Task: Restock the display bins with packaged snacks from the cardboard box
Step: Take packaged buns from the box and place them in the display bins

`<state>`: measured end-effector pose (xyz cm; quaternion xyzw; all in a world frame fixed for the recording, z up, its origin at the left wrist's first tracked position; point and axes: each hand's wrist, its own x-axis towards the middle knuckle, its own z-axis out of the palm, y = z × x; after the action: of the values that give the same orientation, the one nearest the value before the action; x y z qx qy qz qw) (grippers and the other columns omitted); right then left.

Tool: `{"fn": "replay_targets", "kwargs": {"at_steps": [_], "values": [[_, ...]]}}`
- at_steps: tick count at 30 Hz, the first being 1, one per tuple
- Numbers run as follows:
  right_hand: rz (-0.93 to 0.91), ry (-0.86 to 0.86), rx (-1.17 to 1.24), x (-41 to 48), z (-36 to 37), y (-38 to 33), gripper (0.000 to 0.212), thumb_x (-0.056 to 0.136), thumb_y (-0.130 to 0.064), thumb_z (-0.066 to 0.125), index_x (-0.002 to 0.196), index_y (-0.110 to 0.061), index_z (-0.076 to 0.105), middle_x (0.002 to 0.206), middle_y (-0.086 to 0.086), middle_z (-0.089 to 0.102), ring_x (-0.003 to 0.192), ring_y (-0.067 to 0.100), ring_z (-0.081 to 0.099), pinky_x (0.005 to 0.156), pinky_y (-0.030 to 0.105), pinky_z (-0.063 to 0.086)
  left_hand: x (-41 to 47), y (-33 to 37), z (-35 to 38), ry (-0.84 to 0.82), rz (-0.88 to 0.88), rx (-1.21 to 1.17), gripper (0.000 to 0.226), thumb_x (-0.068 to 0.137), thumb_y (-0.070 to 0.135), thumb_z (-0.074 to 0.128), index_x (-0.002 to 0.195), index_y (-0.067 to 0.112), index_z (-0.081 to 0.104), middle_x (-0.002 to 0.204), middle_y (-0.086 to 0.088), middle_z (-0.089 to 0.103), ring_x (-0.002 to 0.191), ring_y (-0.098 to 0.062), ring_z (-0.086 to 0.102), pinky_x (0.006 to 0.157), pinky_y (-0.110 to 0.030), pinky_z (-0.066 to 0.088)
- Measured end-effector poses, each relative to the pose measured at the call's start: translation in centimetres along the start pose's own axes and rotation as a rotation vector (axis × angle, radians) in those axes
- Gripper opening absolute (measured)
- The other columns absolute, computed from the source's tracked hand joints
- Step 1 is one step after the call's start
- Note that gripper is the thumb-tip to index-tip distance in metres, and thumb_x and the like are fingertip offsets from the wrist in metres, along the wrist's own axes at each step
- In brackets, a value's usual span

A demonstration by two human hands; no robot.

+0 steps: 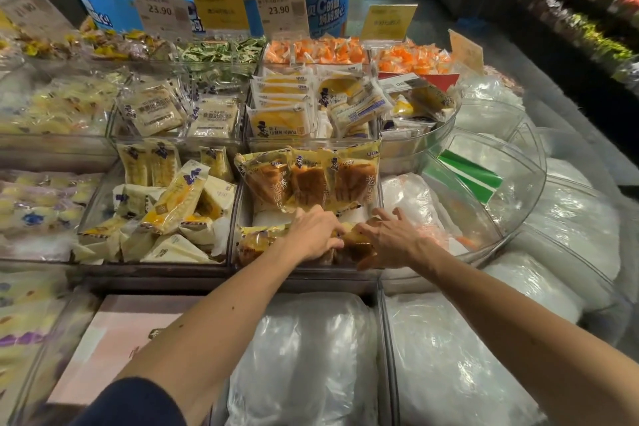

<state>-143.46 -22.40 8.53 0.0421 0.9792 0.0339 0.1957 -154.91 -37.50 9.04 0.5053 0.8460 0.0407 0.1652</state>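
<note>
Up at the back, a price tag (159,10) reads 23.90. Our left hand (316,233) curls over a bread pack (356,244) in the front clear bin (294,270) (brown loaves); our right hand (387,239), fingers spread, touches it.

Dk navy sleeve (138,403), L arm (214,315)
</note>
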Motion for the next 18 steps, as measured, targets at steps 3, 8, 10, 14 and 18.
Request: {"fn": "replay_targets", "kwargs": {"at_steps": [3, 8, 10, 14, 18], "values": [[-0.004, 0.028, 0.044, -0.1, 0.2, 0.3, 0.093, 0.077, -0.077, 0.061, 0.149, -0.027, 0.031, 0.152, 0.007, 0.041, 0.144, 0.026, 0.024, 0.116, 0.056, 0.023, 0.2, -0.2, -0.2, -0.032, -0.059, -0.092, 0.039, 0.094, 0.043, 0.062, 0.133, 0.038, 0.060, 0.134, 0.001, 0.061, 0.127, -0.023, 0.044, 0.106, -0.049, 0.032], [0.024, 0.239, 0.296, -2.4, 0.0, 1.1, 0.098, 0.081, -0.067, 0.066, 0.156, -0.021, 0.024, 0.158, 0.008, 0.031, 0.143, 0.026, 0.028, 0.114, 0.046, 0.029, -1.7, 0.6, -2.8, 0.013, -0.178, -0.354, 0.035, 0.091, 0.040, 0.067, 0.124, 0.028, 0.067, 0.139, 0.000, 0.057, 0.130, -0.021, 0.049, 0.103, -0.039, 0.038], [0.062, 0.295, 0.429, -4.2, -0.5, 1.9, 0.080, 0.085, -0.061, 0.066, 0.147, -0.019, 0.039, 0.145, 0.009, 0.048, 0.125, 0.023, 0.047, 0.103, 0.039, 0.043, -2.8, 1.7, -4.6, 0.121, -0.201, -0.383, 0.020, 0.092, 0.038, 0.068, 0.107, 0.026, 0.071, 0.122, 0.002, 0.066, 0.113, -0.017, 0.058, 0.091, -0.032, 0.045], [0.147, 0.456, 0.648, -11.4, -0.5, 4.1, 0.052, 0.088, -0.057, 0.064, 0.123, -0.020, 0.053, 0.109, 0.000, 0.062, 0.086, 0.014, 0.059, 0.079, 0.038, 0.055, -5.5, 6.0, -8.3, 0.251, -0.156, -0.390, 0.015, 0.092, 0.040, 0.067, 0.083, 0.030, 0.061, 0.093, 0.008, 0.064, 0.090, -0.011, 0.061, 0.083, -0.032, 0.052], [0.305, 0.598, 0.739, -23.7, 2.5, 4.9, 0.054, 0.083, -0.062, 0.058, 0.122, -0.024, 0.052, 0.099, -0.009, 0.059, 0.081, 0.010, 0.058, 0.070, 0.028, 0.049, -7.6, 13.4, -10.0, 0.260, 0.021, -0.323, 0.014, 0.089, 0.044, 0.067, 0.084, 0.031, 0.065, 0.085, 0.012, 0.065, 0.079, -0.002, 0.060, 0.074, -0.027, 0.052]]}}
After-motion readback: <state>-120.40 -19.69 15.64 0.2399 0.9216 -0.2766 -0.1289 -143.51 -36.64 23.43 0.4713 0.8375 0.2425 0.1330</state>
